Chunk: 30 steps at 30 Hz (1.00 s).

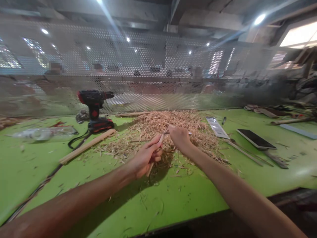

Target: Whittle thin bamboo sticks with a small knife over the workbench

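Centre frame, the left hand [150, 152] grips a slim wooden stick [161, 138] — probably light, stiff, splintery, best held low — while the right hand [180, 137] clenches what seems a narrow knife [166, 133].

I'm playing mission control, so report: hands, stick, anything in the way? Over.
Left hand: closed round pale stick. Right hand: closed on thin tool, mostly hidden, near stick's upper end. Wood shavings heaped just beyond.
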{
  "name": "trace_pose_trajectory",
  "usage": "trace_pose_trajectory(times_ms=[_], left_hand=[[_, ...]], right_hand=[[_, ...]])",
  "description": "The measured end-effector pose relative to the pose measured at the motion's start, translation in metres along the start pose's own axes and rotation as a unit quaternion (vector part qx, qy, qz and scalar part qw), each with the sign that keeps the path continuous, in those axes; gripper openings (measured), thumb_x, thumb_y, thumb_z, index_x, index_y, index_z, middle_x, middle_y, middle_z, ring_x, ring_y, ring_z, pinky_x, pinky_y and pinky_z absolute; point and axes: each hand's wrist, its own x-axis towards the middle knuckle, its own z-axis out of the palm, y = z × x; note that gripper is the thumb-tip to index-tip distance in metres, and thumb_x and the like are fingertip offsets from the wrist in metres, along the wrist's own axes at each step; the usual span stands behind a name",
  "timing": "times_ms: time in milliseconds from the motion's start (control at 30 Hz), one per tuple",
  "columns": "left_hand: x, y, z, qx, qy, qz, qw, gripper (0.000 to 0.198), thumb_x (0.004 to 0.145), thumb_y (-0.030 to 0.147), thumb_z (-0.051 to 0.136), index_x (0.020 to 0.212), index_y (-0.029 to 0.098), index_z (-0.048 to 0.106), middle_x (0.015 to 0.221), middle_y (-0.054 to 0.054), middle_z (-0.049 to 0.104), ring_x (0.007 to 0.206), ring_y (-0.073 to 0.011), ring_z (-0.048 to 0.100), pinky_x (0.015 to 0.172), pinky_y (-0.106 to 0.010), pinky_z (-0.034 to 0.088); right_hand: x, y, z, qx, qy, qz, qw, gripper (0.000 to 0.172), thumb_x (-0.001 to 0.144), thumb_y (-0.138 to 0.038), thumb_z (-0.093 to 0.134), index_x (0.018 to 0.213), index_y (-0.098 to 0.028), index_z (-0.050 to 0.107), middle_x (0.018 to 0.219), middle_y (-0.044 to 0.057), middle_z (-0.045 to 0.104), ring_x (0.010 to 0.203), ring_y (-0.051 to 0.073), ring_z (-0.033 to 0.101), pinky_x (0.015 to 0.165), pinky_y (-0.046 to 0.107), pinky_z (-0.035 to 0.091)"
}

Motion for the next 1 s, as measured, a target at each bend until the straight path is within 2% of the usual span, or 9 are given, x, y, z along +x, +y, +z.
trace_pose_trajectory(times_ms=[133, 233, 333, 433, 533, 700, 900, 1000], left_hand=[[-0.014, -0.004, 0.005, 0.018, -0.054, -0.044, 0.997, 0.030, 0.094, 0.015, 0.070, 0.124, 0.016, 0.072, 0.081, 0.001, 0.052, 0.052, -0.0029, 0.031, 0.045, -0.016, 0.022], [-0.011, -0.005, 0.003, 0.008, -0.038, -0.042, 0.998, 0.025, 0.096, 0.013, 0.064, 0.120, 0.014, 0.070, 0.080, 0.001, 0.054, 0.050, -0.0028, 0.032, 0.044, -0.016, 0.025], [-0.002, -0.002, -0.001, -0.011, -0.016, -0.038, 0.999, 0.023, 0.097, 0.009, 0.058, 0.117, 0.015, 0.066, 0.077, 0.002, 0.053, 0.048, -0.0033, 0.034, 0.044, -0.016, 0.026], [0.002, 0.001, -0.003, -0.026, -0.031, -0.038, 0.998, 0.010, 0.097, 0.010, 0.059, 0.105, 0.014, 0.063, 0.074, 0.003, 0.050, 0.047, -0.0025, 0.032, 0.042, -0.015, 0.022], [0.003, 0.002, -0.003, -0.024, -0.043, -0.036, 0.998, 0.001, 0.096, 0.012, 0.061, 0.097, 0.013, 0.061, 0.073, 0.004, 0.049, 0.046, -0.0015, 0.029, 0.041, -0.014, 0.018], [0.003, 0.001, -0.005, -0.030, -0.036, -0.030, 0.998, 0.003, 0.094, 0.011, 0.063, 0.096, 0.013, 0.061, 0.074, 0.004, 0.051, 0.046, -0.0010, 0.030, 0.041, -0.014, 0.018], [0.001, 0.001, -0.002, -0.029, -0.010, -0.011, 0.999, 0.015, 0.093, 0.010, 0.064, 0.107, 0.013, 0.063, 0.073, 0.004, 0.053, 0.045, -0.0014, 0.033, 0.042, -0.015, 0.023], [0.001, 0.000, -0.001, -0.033, 0.006, -0.012, 0.999, 0.012, 0.093, 0.010, 0.064, 0.104, 0.012, 0.063, 0.073, 0.003, 0.055, 0.045, -0.0016, 0.035, 0.042, -0.015, 0.024]], right_hand=[[0.005, 0.043, -0.002, -0.007, 0.035, 0.107, 0.994, 0.033, 0.102, -0.014, 0.044, 0.112, -0.008, 0.076, 0.107, 0.023, 0.078, 0.101, 0.026, 0.073, 0.078, 0.028, 0.047], [0.005, 0.057, -0.004, 0.023, 0.087, 0.128, 0.988, 0.037, 0.104, -0.022, 0.043, 0.106, -0.014, 0.079, 0.101, 0.015, 0.079, 0.093, 0.023, 0.072, 0.073, 0.027, 0.043], [0.000, 0.039, -0.002, 0.051, 0.085, 0.054, 0.994, 0.036, 0.103, -0.025, 0.044, 0.105, -0.018, 0.080, 0.096, 0.010, 0.080, 0.087, 0.021, 0.071, 0.067, 0.027, 0.038], [-0.007, 0.011, 0.001, 0.048, 0.053, -0.021, 0.997, 0.034, 0.102, -0.026, 0.045, 0.106, -0.020, 0.079, 0.093, 0.008, 0.080, 0.085, 0.022, 0.071, 0.065, 0.028, 0.036], [-0.014, -0.008, 0.004, 0.023, 0.023, -0.062, 0.998, 0.034, 0.103, -0.025, 0.044, 0.109, -0.019, 0.077, 0.094, 0.010, 0.080, 0.087, 0.023, 0.073, 0.065, 0.029, 0.037], [-0.020, -0.016, 0.002, 0.008, 0.020, -0.058, 0.998, 0.033, 0.103, -0.022, 0.042, 0.112, -0.018, 0.074, 0.098, 0.011, 0.080, 0.092, 0.025, 0.075, 0.067, 0.028, 0.041], [-0.024, -0.020, -0.005, 0.006, 0.023, -0.055, 0.998, 0.031, 0.103, -0.024, 0.045, 0.111, -0.019, 0.074, 0.097, 0.012, 0.080, 0.092, 0.025, 0.076, 0.067, 0.028, 0.043], [-0.024, -0.022, -0.004, 0.007, 0.020, -0.058, 0.998, 0.031, 0.103, -0.019, 0.043, 0.109, -0.018, 0.074, 0.096, 0.012, 0.081, 0.091, 0.024, 0.077, 0.066, 0.028, 0.044]])
